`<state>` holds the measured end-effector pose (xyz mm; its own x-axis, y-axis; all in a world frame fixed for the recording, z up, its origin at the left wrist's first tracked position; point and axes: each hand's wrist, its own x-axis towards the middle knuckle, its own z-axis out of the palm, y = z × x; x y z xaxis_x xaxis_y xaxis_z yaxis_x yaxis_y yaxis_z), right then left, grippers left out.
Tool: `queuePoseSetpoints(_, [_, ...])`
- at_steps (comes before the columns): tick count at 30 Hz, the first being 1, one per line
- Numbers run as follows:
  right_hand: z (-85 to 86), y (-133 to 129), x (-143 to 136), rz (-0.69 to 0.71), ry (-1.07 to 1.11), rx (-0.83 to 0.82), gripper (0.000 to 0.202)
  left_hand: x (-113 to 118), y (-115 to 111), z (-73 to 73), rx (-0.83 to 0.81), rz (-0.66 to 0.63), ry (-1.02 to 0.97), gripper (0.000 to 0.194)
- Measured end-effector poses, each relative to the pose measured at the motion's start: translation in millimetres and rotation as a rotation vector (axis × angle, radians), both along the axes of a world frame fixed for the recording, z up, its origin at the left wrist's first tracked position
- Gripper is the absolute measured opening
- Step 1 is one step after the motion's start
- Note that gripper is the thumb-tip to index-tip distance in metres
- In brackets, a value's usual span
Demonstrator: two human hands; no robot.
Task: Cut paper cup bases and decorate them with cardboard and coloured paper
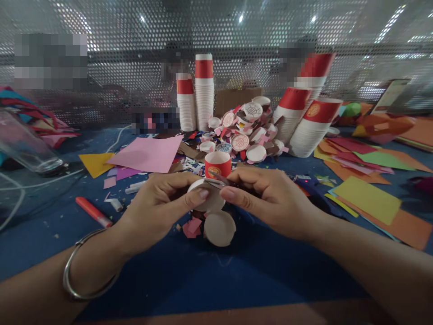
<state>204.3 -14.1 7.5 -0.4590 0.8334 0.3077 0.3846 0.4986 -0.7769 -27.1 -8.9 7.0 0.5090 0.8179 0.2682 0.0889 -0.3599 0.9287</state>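
Observation:
My left hand is closed on a white paper cup bottom, its thumb pressed flat on the disc. Two thin metal blades of a pair of scissors meet the disc's upper rim. The handles are mostly hidden in my right hand, which is closed around them. Just below the held piece lies another round cup bottom, beside pink paper scraps. Right behind my fingers a red paper cup with a gold emblem stands upright.
A heap of cut cup bottoms lies behind. Stacked paper cups stand at the back; more stacks lean at right. Coloured paper lies right, pink paper left. A red marker and clear container are left.

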Motion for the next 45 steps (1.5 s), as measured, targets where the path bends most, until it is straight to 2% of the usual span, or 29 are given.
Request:
queuePoseSetpoints(5, [0.9, -4, -1, 0.001, -0.015, 0.084, 0.038, 3, -4, 4.8, 0.104, 0.032, 0.063, 0.015])
queuePoseSetpoints(10, [0.9, -7, -2, 0.008, -0.017, 0.149, 0.035, 4, -7, 7.2, 0.139, 0.037, 0.111, 0.017])
queuePoseSetpoints(22, [1.6, -12, -1, -0.028, -0.065, 0.307, 0.039, 5, -11, 8.7, 0.002, -0.033, 0.056, 0.017])
queuePoseSetpoints(27, [-0.1, -12, -2, -0.038, -0.074, 0.305, 0.042, 3, -10, 9.0, 0.051, -0.013, 0.086, 0.016])
queuePoseSetpoints(36, [-4.4, -9, -2, -0.042, -0.075, 0.251, 0.04, 0, -6, 6.4, 0.0, -0.01, 0.116, 0.019])
queuePoseSetpoints(41, [-4.8, -10, -4, -0.036, -0.069, 0.268, 0.041, -1, -3, 6.4, 0.058, -0.001, 0.142, 0.02])
queuePoseSetpoints(45, [-5.4, -10, -4, -0.039, -0.077, 0.239, 0.041, -2, -3, 7.0, 0.012, -0.002, 0.169, 0.024])
